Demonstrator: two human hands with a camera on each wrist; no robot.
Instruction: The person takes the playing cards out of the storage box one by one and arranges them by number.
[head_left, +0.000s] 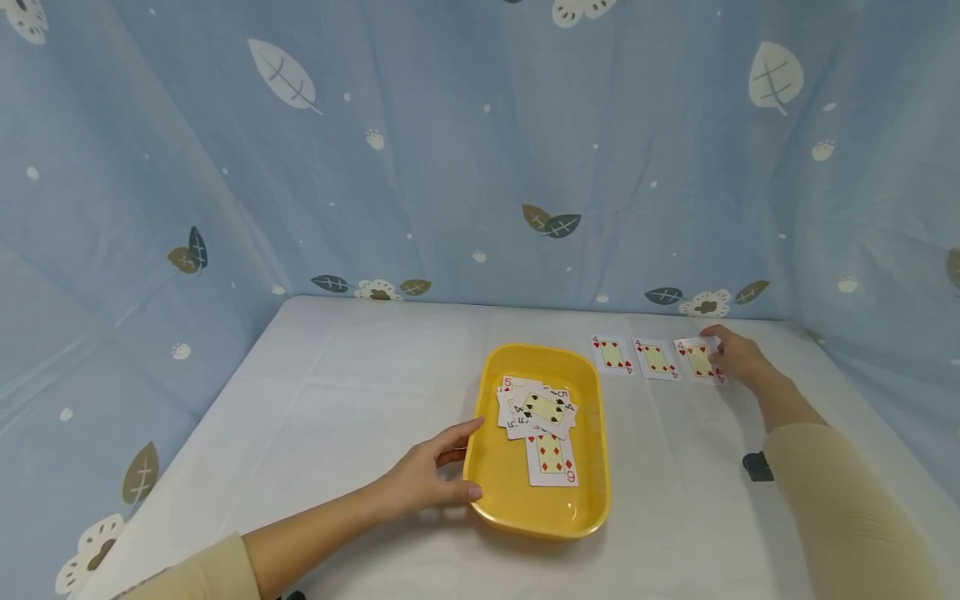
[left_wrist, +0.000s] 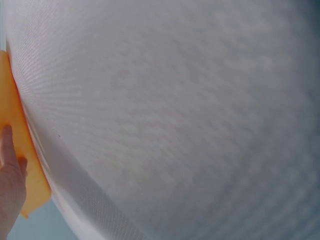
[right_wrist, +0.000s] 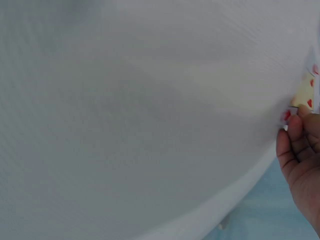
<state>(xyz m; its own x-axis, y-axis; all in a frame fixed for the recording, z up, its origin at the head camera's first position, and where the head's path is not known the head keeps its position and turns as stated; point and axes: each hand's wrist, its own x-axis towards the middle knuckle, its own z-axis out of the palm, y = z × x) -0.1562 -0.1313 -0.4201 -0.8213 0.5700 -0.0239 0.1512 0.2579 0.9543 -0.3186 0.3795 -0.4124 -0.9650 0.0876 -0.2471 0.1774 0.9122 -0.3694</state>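
Note:
A yellow tray (head_left: 592, 500) sits in the middle of the white table. In it lie a loose pile of playing cards (head_left: 536, 407) and a six of diamonds (head_left: 551, 458) nearer me. My left hand (head_left: 431, 475) grips the tray's left rim, thumb on the edge; the left wrist view shows a finger (left_wrist: 7, 150) against the tray (left_wrist: 12, 125). Right of the tray three red fours lie face up in a row (head_left: 612, 354) (head_left: 656, 358). My right hand (head_left: 738, 354) pinches the right edge of the rightmost card (head_left: 697, 360), which the right wrist view shows at my fingertips (right_wrist: 305, 92).
The white tablecloth (head_left: 337, 400) covers the table, which is walled on three sides by a blue leaf-print curtain (head_left: 450, 167). A small black object (head_left: 757, 467) shows beside my right forearm.

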